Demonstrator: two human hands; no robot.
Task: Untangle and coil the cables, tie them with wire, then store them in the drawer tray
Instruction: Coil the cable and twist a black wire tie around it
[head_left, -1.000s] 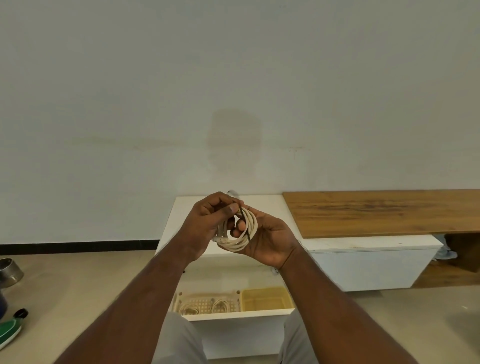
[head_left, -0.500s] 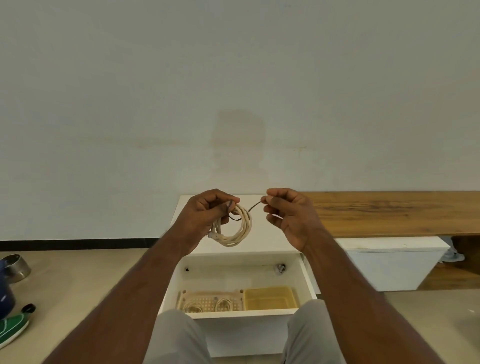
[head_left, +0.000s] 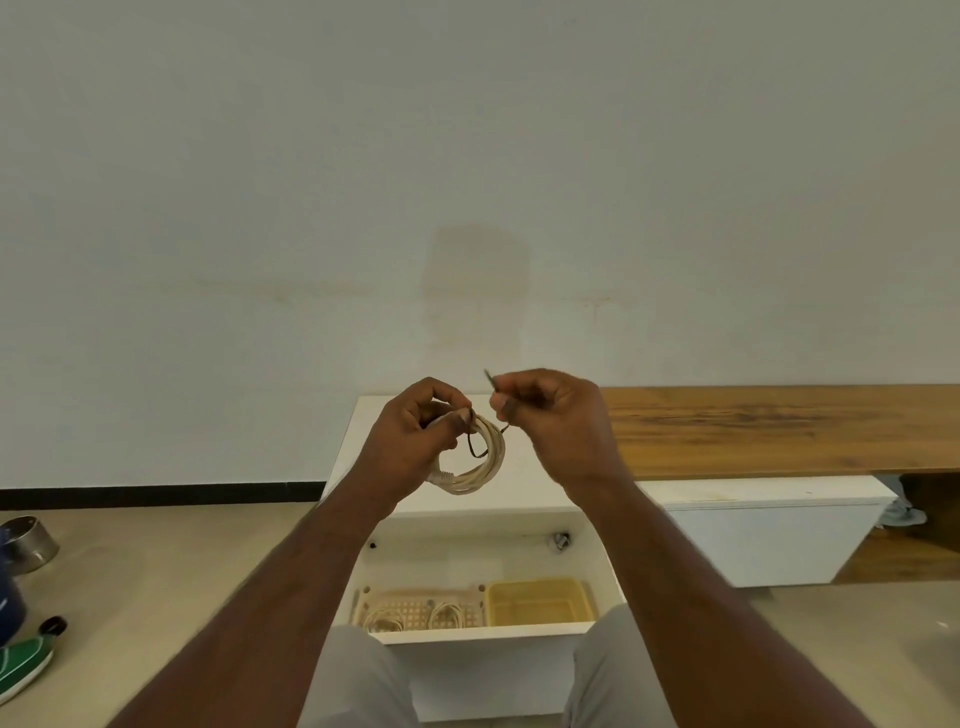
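While the left hand (head_left: 415, 436) keeps pinching the coiled cable (head_left: 480, 457) above the open drawer (head_left: 485, 561), the right hand (head_left: 550, 415), gripping the dark wire (head_left: 475, 447), has come back close from its wider pull, suggesting the tie is being tightened. Counted: one coil in hand, two coils (head_left: 415, 616) in the lattice tray (head_left: 415, 597), one yellow tray (head_left: 537, 603) to its right.

Soft, even, dimmish light; faint shadows; sharp centre; wide-angle bending at the edges.
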